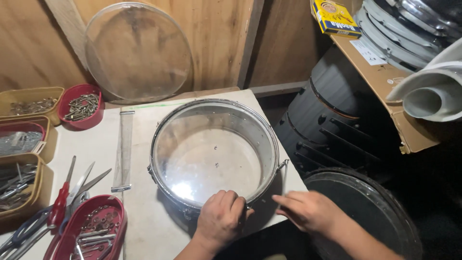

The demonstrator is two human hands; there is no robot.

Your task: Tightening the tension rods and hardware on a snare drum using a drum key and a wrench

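Note:
A round metal drum shell point(166, 144) with a clear drumhead lies flat on the white table point(139, 212). My left hand point(220, 216) is curled over the shell's near rim, fingers closed on the metal hoop. To its right, my right hand point(308, 209) rests flat with fingers stretched toward the rim's near right side, close to a small lug sticking out of the shell; it holds nothing I can see.
A clear round drumhead point(138, 50) leans on the wooden wall. Red bowls of screws point(82, 107) and metal parts point(96, 228), scissors and a red-handled screwdriver point(60, 202) lie left. Black drum shells point(337, 120) stand right, beside a cardboard box and a yellow packet point(335, 18).

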